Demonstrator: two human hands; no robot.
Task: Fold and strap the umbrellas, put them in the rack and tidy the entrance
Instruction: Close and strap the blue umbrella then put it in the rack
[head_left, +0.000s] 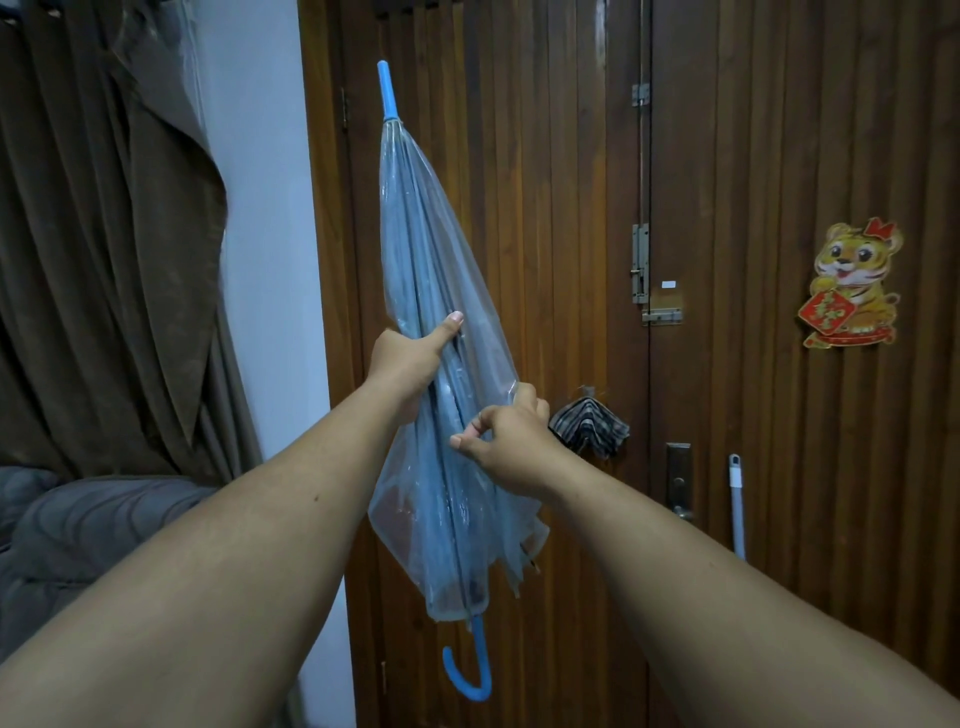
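Observation:
A closed transparent umbrella (423, 249) with a blue tip and a blue hooked handle (467, 670) is held upright in front of the wooden door, tip up. My left hand (408, 361) grips the bundled canopy around its middle, thumb pointing up along it. Just below and to the right, my right hand (506, 441) pinches the loose clear plastic at the canopy's edge. The lower canopy hangs loose and unwrapped. No rack is in view.
A brown slatted double door (753, 364) with latches fills the background. A striped folded cloth or small umbrella (592, 426) hangs on the door behind my right hand. A white pole (736, 504) leans at right. A tiger sticker (852, 283), brown curtain (104, 260) and grey cushion (78, 530) are nearby.

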